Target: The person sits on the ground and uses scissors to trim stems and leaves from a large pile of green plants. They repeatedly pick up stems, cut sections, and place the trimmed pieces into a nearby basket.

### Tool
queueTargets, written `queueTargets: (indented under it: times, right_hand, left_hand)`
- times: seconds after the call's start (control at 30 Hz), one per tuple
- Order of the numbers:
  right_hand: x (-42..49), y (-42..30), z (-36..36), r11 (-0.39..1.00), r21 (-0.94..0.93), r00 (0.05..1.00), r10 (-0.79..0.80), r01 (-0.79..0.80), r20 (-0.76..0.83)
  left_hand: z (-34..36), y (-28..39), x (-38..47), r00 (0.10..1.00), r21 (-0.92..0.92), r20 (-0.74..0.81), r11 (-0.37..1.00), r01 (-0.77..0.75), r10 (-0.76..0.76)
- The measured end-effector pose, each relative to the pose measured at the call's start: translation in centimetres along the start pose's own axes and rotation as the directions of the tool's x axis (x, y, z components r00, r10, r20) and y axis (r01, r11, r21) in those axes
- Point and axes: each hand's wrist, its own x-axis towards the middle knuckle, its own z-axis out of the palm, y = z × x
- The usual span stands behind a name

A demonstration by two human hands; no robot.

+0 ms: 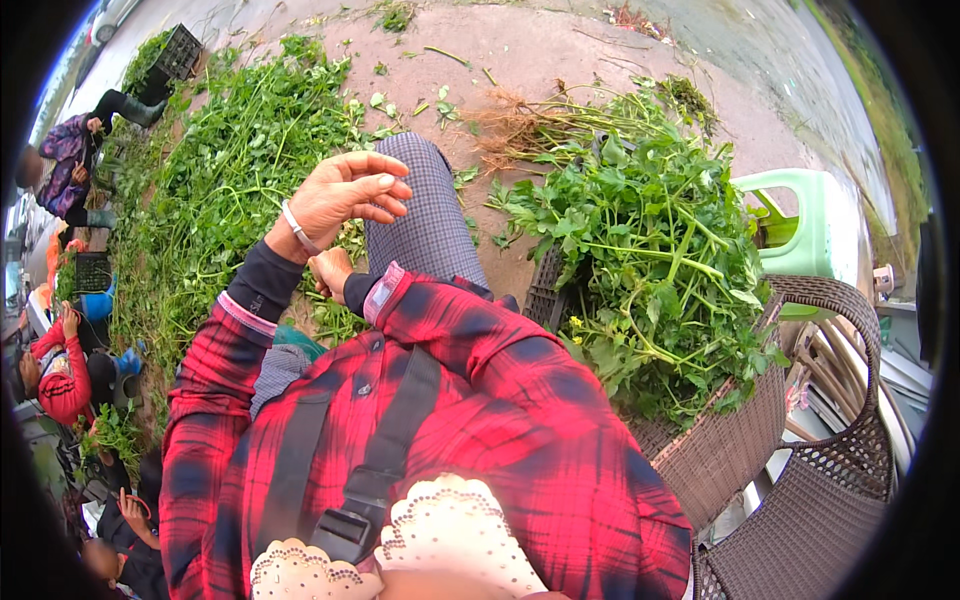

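My left hand [352, 187] is raised over my left thigh [424, 202] in checked trousers. Its fingers are loosely curved and apart, with nothing visible in them. A pale bangle [300, 227] circles that wrist. Just below it, my right hand [331, 271] is curled close to the left wrist, partly hidden by it; I cannot tell whether it touches the cuff or holds anything. Leafy green stalks [232, 169] lie in a wide heap on the ground beyond my left arm. To my right, a tall pile of leafy stems [652, 255] with reddish roots [517, 120] rests over a dark plastic crate [545, 289].
A brown wicker chair [810, 517] stands at the right, beside a light green plastic stool [806, 225]. Several people sit along the left, one in a red jacket [66, 379]. A black crate [176, 56] of greens stands at the upper left.
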Motion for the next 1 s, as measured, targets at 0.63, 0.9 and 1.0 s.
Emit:
queueTargets:
  times: [0.63, 0.9, 1.0]
  right_hand:
    - [0.4, -2.6, -0.1, 0.951, 0.037, 0.949, 0.302, -0.306, 0.092]
    - [0.8, -6.7, 3.5, 0.875, 0.272, 0.912, 0.355, -0.401, 0.206]
    - [0.5, -11.0, 6.1, 0.925, 0.239, 0.918, 0.206, -0.295, 0.338]
  left_hand:
    - [-26.2, -13.0, -19.5, 0.49, -0.209, -0.871, 0.922, -0.326, -0.024]
    - [-34.2, -17.1, -23.9, 0.14, -0.209, -0.977, 0.857, -0.471, -0.161]
    - [-37.3, -17.5, -23.3, 0.062, -0.191, -0.981, 0.883, -0.429, -0.182]
